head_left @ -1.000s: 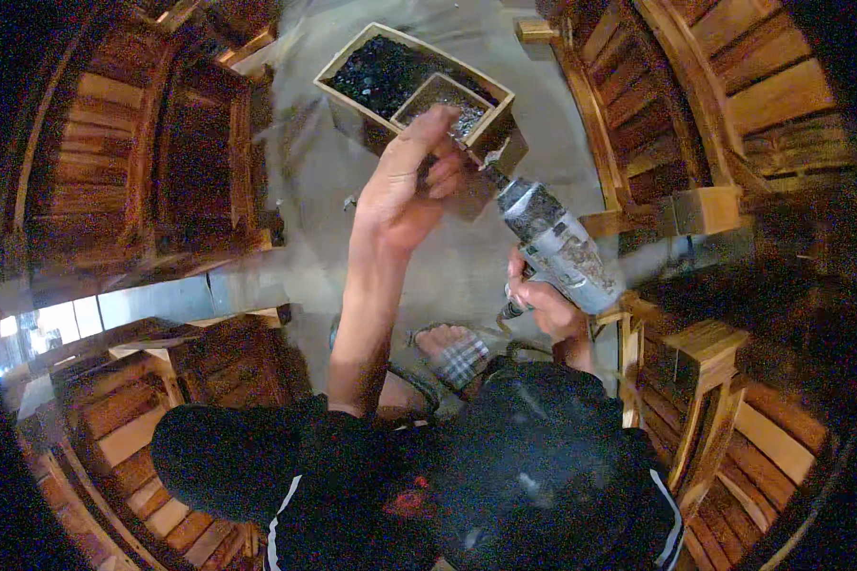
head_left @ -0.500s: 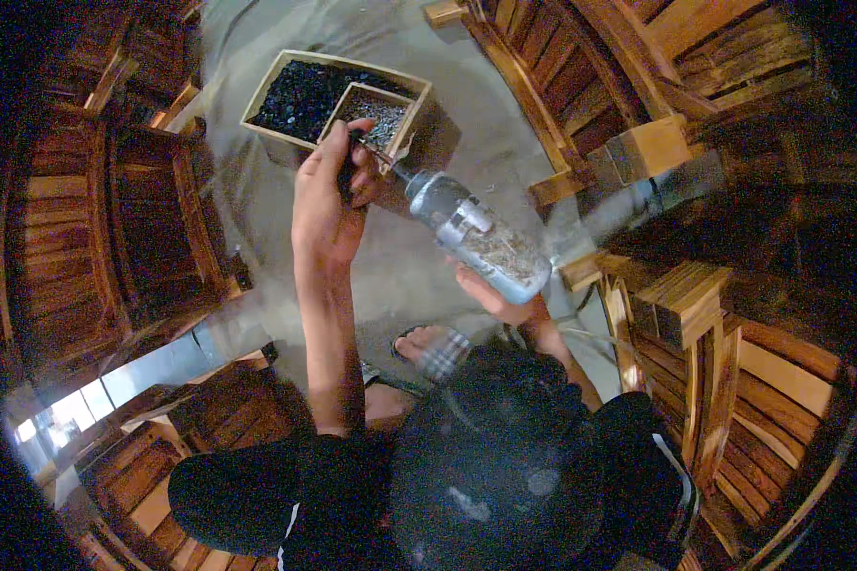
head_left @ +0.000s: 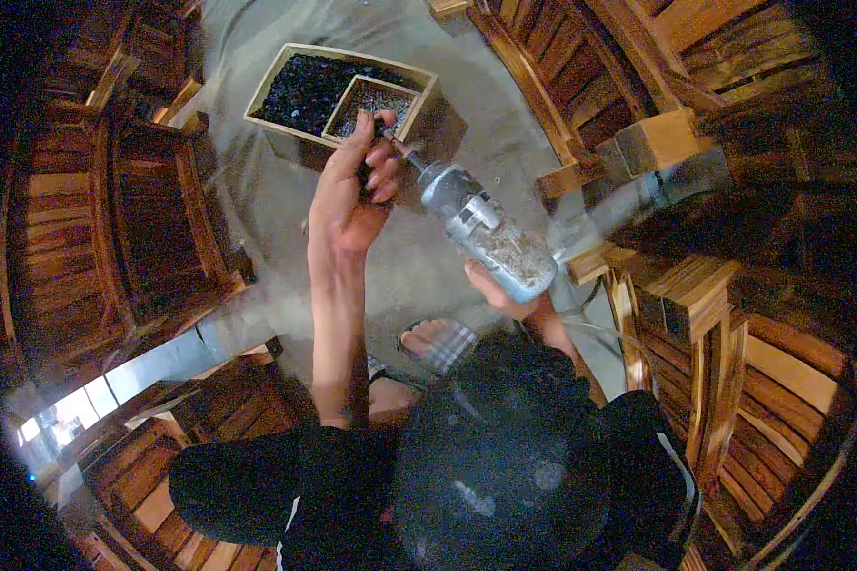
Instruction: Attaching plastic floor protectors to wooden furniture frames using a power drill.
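Observation:
My left hand (head_left: 354, 181) is closed in front of the wooden box, its thumb and forefinger pinching a small black piece (head_left: 380, 124). More dark matter shows under its curled fingers, too hidden to make out. My right hand (head_left: 501, 287) grips a dusty grey power drill (head_left: 490, 233) from below. The drill slants up and left, its narrow tip close to the left fingers; whether they touch I cannot tell. Beyond the hands, the wooden box (head_left: 274, 122) is full of small black pieces (head_left: 305, 90). A smaller wooden box (head_left: 352, 84) inside it holds small silvery pieces, maybe screws, partly covered by my left hand.
Slatted wooden furniture (head_left: 143, 209) stands along the left, with more slatted pieces (head_left: 533, 76) at far right and a wooden frame (head_left: 686, 295) near the right arm. A cable (head_left: 600, 328) runs right of the drill. The grey floor (head_left: 419, 271) lies beneath; my sandalled foot (head_left: 433, 341) rests there.
My left hand has shifted a little to the right, still closed. The drill has moved slightly right with my right hand. Both boxes appear marginally farther right and higher in the picture.

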The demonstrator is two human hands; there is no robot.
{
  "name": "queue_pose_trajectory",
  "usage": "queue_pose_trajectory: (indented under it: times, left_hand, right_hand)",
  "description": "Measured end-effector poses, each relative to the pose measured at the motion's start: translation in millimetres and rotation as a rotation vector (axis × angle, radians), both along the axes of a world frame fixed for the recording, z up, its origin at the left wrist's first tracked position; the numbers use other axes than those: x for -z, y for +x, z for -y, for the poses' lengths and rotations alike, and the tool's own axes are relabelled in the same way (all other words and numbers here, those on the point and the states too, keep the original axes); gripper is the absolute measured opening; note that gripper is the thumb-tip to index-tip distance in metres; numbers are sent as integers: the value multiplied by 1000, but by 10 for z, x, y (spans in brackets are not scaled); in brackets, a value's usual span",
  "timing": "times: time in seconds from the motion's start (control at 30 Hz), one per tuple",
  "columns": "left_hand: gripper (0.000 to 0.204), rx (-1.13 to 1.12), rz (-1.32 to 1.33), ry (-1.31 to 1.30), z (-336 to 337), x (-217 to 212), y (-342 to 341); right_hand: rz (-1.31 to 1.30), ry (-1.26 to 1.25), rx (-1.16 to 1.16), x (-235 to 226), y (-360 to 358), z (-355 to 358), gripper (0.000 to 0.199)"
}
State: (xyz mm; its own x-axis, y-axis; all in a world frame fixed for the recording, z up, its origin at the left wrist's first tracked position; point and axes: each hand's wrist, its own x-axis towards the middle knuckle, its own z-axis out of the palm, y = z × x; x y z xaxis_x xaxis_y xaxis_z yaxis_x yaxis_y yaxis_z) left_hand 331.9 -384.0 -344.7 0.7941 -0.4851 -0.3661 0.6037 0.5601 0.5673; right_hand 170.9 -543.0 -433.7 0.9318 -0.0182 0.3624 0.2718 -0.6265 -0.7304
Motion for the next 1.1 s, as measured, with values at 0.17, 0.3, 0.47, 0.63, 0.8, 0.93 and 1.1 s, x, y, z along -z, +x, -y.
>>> queue_pose_trajectory:
  times: [0.17, 0.3, 0.47, 0.63, 0.8, 0.93, 1.1]
  left_hand:
    - [28, 24, -10, 91, 106, 120, 14]
    - [31, 146, 282, 603, 43, 382, 195]
    - [32, 508, 397, 902, 71, 1102, 408]
    - [35, 630, 435, 982, -72, 2665, 482]
    - [29, 852, 952, 956, 868, 2479, 247]
    - [23, 867, 839, 624, 1357, 2643, 169]
    - [19, 954, 994, 819, 1682, 2743, 78]
  right_hand:
    - [100, 10, 11, -224, 124, -16, 19]
    - [-90, 157, 25, 3, 123, -116, 50]
    - [-384, -82, 43, 160, 119, -326, 40]
    - [-710, -155, -67, 340, 0, -641, 39]
    - [-798, -153, 252, 996, -117, -422, 42]
    - [-759, -63, 442, 1182, -112, -253, 47]
    - [-678, -107, 485, 1523, -277, -219, 52]
